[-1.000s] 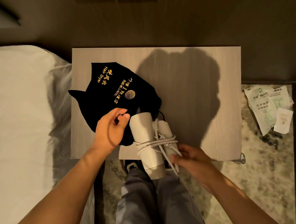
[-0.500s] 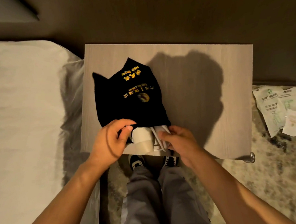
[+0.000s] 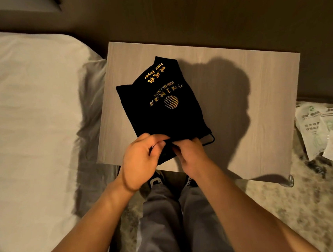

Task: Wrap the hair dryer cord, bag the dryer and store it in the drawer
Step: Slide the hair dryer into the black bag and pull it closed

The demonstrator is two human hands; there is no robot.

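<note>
A white bed (image 3: 28, 118) lies left of the wooden nightstand (image 3: 251, 107); paper packets (image 3: 322, 131) litter the floor.

The hair dryer was hidden inside the black bag (image 3: 160, 108); none of it showed. The right hand's (image 3: 192, 156) fingertips disappeared under the bag's open edge at 6 o'clock, so its grip could not be told. The left hand (image 3: 139, 163) covered that edge too, pinching cloth. The bag's small gold print (image 3: 168, 89) was too fine to read. The bed (image 3: 28, 118) ran off the frame at 9 o'clock, and the paper packets (image 3: 322, 131) at 3 o'clock were blurred.
</note>
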